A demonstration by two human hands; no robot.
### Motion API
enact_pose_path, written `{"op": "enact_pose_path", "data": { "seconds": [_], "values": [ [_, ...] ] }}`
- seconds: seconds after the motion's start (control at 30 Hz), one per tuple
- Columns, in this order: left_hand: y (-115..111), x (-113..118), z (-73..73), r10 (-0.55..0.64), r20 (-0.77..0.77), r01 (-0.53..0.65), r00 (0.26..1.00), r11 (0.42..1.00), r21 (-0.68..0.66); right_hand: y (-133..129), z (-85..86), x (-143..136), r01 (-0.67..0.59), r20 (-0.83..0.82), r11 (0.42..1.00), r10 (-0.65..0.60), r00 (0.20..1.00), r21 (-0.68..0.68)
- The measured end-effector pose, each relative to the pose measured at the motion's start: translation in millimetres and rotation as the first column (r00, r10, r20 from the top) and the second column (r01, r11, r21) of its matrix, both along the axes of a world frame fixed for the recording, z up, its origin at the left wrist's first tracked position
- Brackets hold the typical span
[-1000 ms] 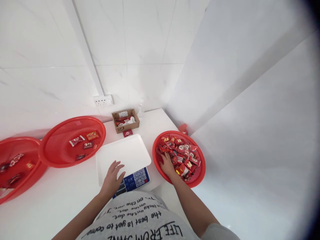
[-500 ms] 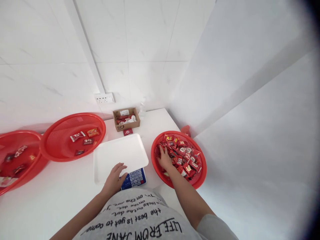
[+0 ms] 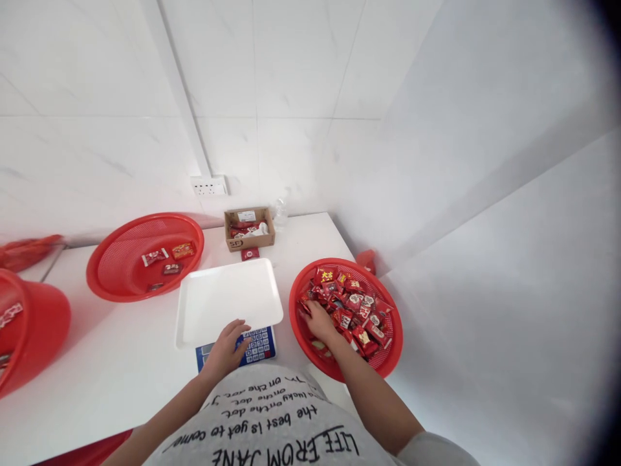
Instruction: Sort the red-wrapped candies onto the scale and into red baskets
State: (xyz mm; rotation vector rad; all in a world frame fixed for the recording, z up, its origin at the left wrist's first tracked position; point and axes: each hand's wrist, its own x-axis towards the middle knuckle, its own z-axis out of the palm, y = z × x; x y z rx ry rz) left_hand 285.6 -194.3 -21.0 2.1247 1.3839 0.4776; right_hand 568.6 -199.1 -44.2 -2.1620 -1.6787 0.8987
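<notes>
My right hand (image 3: 319, 321) reaches into a red basket (image 3: 396, 330) heaped with red-wrapped packets (image 3: 356, 301), its fingers curled around something at the left of the heap that I cannot make out. Over the near edge of a white tray (image 3: 228, 301) and the blue keypad (image 3: 259, 344) of a scale rests my left hand (image 3: 228, 349), fingers apart, holding nothing. The tray has nothing on it.
Left of the tray, a second red basket (image 3: 116, 259) holds a few packets. A red tub (image 3: 46, 323) stands at the far left. Behind the tray are a cardboard box (image 3: 250, 243) of packets, a single packet (image 3: 250, 254) and a clear plastic item (image 3: 280, 212).
The view has shifted, showing more of the keypad and a red bag at the left. My right hand has moved slightly lower in the basket, and its fingers have curled in.
</notes>
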Motion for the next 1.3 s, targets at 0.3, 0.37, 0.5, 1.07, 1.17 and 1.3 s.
{"op": "enact_pose_path", "data": {
  "seconds": [0.3, 0.37, 0.5, 1.07, 1.17, 1.3],
  "values": [
    [-4.9, 22.7, 14.2, -0.045, 0.066, 0.053, 0.997, 0.992, -0.119, -20.9, 35.5, 19.6, 0.486, -0.788, 0.81, -0.519, 0.332, -0.329],
    [-5.8, 27.0, 20.0, -0.012, 0.124, 0.041, 0.992, 0.971, -0.234, -25.4, 44.3, 17.1, 0.454, -0.812, 0.805, -0.526, 0.252, -0.381],
    [-5.7, 38.9, 35.9, 0.127, 0.324, 0.087, 0.937, 0.816, -0.571, -32.0, 62.2, -1.6, 0.336, -0.842, 0.877, -0.445, 0.305, -0.342],
    [2.0, 24.3, 65.9, 0.762, 0.476, 0.333, 0.439, 0.355, -0.874, -13.5, 92.4, -95.6, -0.177, -0.741, 0.964, 0.265, 0.617, 0.198],
    [8.9, 12.3, 65.8, 0.81, 0.451, 0.314, 0.375, 0.346, -0.884, -6.0, 89.7, -107.4, -0.098, -0.779, 0.986, 0.166, 0.604, 0.135],
    [20.8, -5.9, 67.1, 0.84, 0.416, 0.254, 0.348, 0.343, -0.904, 8.0, 82.5, -124.1, -0.028, -0.884, 1.0, 0.022, 0.466, 0.01]
  ]
}}
